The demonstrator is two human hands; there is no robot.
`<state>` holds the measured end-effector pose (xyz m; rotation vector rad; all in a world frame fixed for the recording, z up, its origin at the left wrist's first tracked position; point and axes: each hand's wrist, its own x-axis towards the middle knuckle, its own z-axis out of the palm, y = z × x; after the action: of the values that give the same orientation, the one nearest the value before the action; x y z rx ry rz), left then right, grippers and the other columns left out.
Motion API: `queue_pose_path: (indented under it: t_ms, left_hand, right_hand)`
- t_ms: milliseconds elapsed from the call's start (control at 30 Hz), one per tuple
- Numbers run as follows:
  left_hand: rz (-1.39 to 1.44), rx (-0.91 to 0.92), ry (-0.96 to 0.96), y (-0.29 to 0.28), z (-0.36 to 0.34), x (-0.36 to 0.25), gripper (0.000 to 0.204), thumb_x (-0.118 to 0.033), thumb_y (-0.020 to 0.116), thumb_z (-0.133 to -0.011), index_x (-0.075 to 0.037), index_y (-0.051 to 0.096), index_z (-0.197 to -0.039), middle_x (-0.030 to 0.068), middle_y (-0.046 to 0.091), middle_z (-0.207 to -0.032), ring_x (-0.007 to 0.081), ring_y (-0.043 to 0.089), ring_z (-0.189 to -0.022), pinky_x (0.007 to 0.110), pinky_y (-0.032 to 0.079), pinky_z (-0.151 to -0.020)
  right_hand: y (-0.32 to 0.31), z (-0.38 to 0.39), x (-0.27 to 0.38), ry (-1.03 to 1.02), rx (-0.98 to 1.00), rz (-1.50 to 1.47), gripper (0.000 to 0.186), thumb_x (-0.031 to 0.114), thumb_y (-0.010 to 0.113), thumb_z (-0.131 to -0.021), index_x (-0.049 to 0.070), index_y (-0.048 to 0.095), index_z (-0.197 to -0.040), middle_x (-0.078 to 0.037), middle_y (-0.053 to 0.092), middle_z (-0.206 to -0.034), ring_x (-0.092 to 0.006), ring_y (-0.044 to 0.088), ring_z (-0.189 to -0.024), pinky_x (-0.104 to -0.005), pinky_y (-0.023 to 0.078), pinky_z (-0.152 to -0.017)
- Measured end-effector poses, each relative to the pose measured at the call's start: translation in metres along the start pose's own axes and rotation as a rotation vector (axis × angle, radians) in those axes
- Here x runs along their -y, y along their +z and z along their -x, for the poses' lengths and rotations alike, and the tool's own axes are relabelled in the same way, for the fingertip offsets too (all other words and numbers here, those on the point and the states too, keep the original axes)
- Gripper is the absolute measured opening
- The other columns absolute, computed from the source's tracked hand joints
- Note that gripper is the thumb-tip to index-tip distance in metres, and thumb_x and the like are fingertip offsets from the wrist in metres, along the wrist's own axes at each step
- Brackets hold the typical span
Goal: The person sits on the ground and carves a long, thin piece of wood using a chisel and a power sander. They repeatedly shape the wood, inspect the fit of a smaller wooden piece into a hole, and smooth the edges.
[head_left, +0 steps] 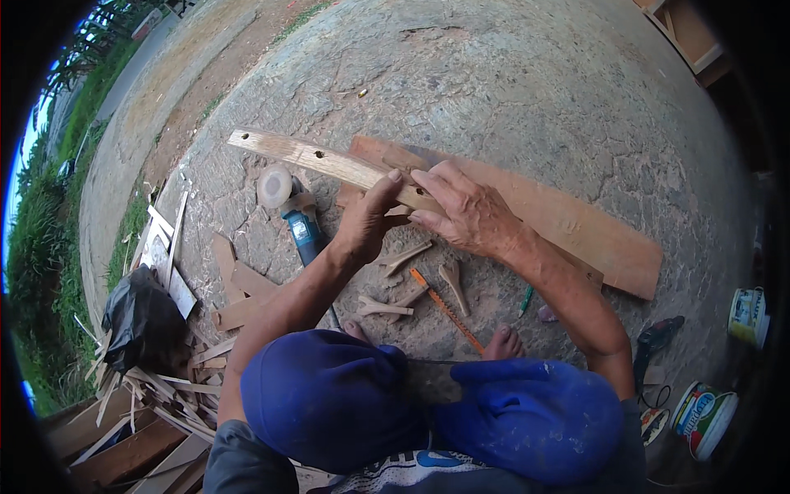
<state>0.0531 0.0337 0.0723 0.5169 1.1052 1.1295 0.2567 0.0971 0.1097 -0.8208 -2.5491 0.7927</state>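
Observation:
A long pale wooden strip (280, 148) with several dark holes along it slants across the middle, raised in front of me. My left hand (370, 216) grips its lower edge, the thumb lying on the wood. Fingers of my right hand (465, 210) close over the strip beside one of the holes. Beyond and to the right, a wide reddish-brown board (576, 226) lies on the ground, partly behind my right hand and forearm. Below my hands are small forked wooden pieces (453, 284) and a thin orange marked strip (444, 309).
An angle grinder (303, 235) with a round disc lies left of my left hand. A green pencil (526, 300) is near my right forearm. Wood offcuts (239, 280) and a black plastic bag (144, 317) lie left; tubs (705, 420) stand right. My bare feet (504, 342) are below.

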Motion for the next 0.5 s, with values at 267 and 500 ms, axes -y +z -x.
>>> queue_pose_path:
  t_ms: [267,500]
  left_hand:
    - [0.065,-0.013,0.082,0.015,-0.001,0.009,0.049,-0.036,0.061,-0.104,0.000,0.056,-0.136,0.0110,0.068,-0.126,0.0232,0.067,-0.115,0.045,0.054,-0.103]
    - [0.066,0.021,0.097,-0.008,0.002,0.016,0.059,-0.042,0.055,-0.106,0.003,0.050,-0.145,0.0199,0.058,-0.144,0.0282,0.055,-0.136,0.041,0.041,-0.120]
  right_hand:
    - [0.011,0.101,0.023,-0.266,-0.440,0.040,0.044,0.014,0.079,-0.082,0.008,0.068,-0.125,-0.005,0.066,-0.108,-0.0232,0.066,-0.096,-0.0391,0.056,-0.079]
    - [0.099,0.277,0.014,0.488,-0.511,0.031,0.032,0.007,0.070,-0.082,0.004,0.071,-0.114,-0.009,0.069,-0.098,-0.0258,0.069,-0.090,-0.0373,0.059,-0.080]
